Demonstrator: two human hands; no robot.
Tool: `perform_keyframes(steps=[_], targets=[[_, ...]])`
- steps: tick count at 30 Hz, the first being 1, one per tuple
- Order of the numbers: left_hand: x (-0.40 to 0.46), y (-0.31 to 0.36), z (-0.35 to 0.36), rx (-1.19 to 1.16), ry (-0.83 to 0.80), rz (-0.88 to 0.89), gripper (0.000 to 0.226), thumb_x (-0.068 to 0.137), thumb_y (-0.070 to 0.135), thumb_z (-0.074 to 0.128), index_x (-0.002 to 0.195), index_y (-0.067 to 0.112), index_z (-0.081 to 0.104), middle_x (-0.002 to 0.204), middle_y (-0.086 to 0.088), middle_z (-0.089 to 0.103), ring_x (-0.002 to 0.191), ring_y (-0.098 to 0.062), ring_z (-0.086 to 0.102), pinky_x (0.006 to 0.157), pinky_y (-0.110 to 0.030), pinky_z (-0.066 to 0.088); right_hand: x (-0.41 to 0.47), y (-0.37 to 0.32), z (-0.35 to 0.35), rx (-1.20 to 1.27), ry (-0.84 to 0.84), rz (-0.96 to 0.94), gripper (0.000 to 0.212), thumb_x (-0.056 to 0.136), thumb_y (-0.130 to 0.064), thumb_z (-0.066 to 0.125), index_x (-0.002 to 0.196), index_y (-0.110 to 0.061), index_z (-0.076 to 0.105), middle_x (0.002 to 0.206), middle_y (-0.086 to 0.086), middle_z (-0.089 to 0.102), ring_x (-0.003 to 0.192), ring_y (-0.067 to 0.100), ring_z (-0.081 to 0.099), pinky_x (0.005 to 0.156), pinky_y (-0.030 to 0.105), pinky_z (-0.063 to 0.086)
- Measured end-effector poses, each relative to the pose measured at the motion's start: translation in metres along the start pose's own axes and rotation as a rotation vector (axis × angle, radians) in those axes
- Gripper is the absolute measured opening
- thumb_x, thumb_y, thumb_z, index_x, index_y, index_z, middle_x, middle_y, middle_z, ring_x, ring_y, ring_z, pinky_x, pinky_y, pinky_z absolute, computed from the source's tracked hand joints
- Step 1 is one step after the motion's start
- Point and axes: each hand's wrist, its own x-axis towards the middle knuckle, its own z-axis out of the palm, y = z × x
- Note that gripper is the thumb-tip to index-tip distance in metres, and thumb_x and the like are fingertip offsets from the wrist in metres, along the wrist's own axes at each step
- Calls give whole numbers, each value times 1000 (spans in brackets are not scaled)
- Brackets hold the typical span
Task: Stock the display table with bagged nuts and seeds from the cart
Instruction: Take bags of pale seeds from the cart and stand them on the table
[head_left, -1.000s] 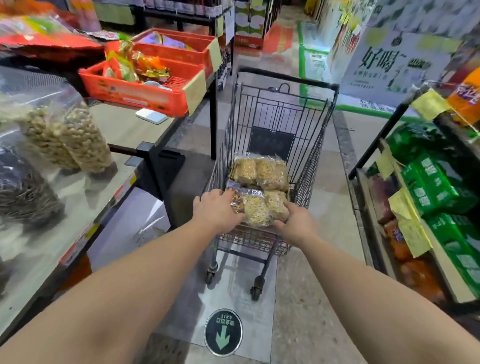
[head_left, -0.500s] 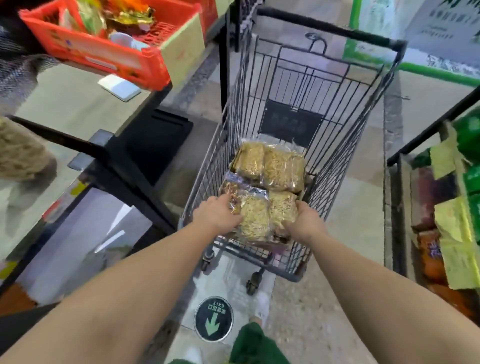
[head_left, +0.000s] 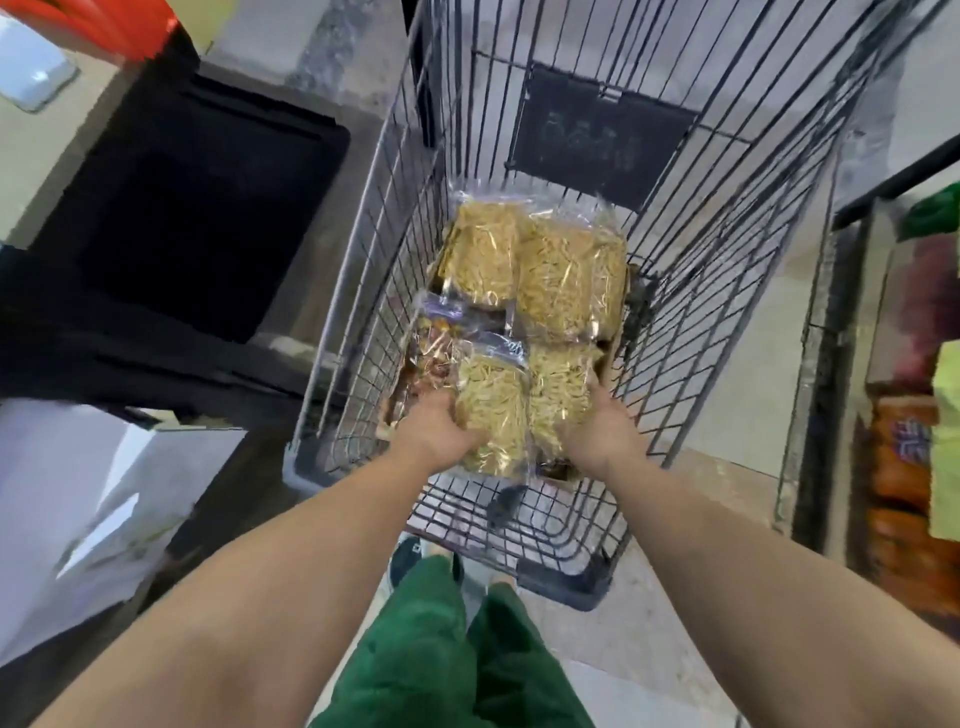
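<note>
Inside the wire shopping cart (head_left: 727, 260) lie clear bags of pale yellow seeds. Both my hands reach down into the cart. My left hand (head_left: 436, 431) grips the left side of the near bag of seeds (head_left: 493, 410), and my right hand (head_left: 602, 431) grips the bag's right side. Behind it a second pair of seed bags (head_left: 540, 275) lies flat on the cart floor. A bag with darker mixed nuts (head_left: 431, 353) shows partly under the near bag's left edge. The display table (head_left: 31, 135) is only a corner at the far left.
A black table frame and dark tray (head_left: 208, 208) sit left of the cart. A red basket (head_left: 104, 26) and a white card (head_left: 31, 73) are at the top left. A shelf of packaged goods (head_left: 914, 467) lines the right. My green trousers (head_left: 441, 649) are below.
The view has tilted down and moved closer over the cart. My hands have stayed on the near bag, sliding further around its sides. The display table has mostly left the frame.
</note>
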Motion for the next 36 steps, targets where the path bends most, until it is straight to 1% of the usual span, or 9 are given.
perform_keyframes(steps=[5,12,16,21,26,30,32,34,36], targets=[[33,3,17,-244,-54,-123,95,68,41,86,144,16,35,124,-12,61,109,-33,65,101,-52,51,21,3,11,161,80,111,71,92,-36,63,152,-19,28,146,12,48,127,31,52,106,44,45],[47,-3,14,-348,-63,-251,107,69,28,90,150,4,24,150,-16,45,134,-35,48,112,-43,38,26,1,18,336,29,341,83,90,-35,70,153,-16,20,147,13,47,132,34,48,107,46,41],[72,-32,4,-360,-191,-265,146,10,58,96,138,9,46,126,-9,65,114,-30,64,101,-48,52,29,-1,23,392,-81,429,97,74,-39,83,151,-14,28,146,13,48,129,35,51,107,51,44],[62,-37,-24,-389,-255,-247,78,59,28,94,123,14,53,119,-3,68,101,-23,68,99,-49,52,32,-4,38,526,-102,432,106,69,-74,67,147,-9,36,143,13,51,130,35,49,105,51,41],[65,-42,-36,-427,-266,-196,77,74,22,87,137,12,43,123,-6,65,91,-17,64,66,-30,56,47,2,46,774,-61,441,95,68,-46,85,142,-8,40,129,13,62,112,32,63,98,51,51],[64,-46,-44,-376,-263,-188,103,60,36,91,146,19,38,128,-6,64,115,-32,63,95,-48,54,36,-2,47,926,-194,445,68,69,-20,87,125,-5,51,112,12,68,97,28,69,84,48,59],[61,-47,-47,-357,-251,-177,106,62,36,89,150,22,33,128,-8,64,118,-36,62,88,-45,58,31,1,48,978,-225,435,47,80,-12,80,117,-7,51,106,11,68,92,24,68,74,39,60],[57,-48,-49,-385,-244,-157,99,64,33,88,146,20,37,120,-7,67,109,-32,67,82,-43,60,27,5,47,1005,-230,422,48,81,-11,79,120,-6,52,108,12,70,93,26,70,68,39,60],[54,-48,-50,-420,-236,-149,87,68,28,88,141,16,42,119,-6,68,106,-27,67,90,-45,57,22,7,45,996,-229,412,57,77,-14,82,125,-7,53,110,11,73,97,28,71,81,46,60]])
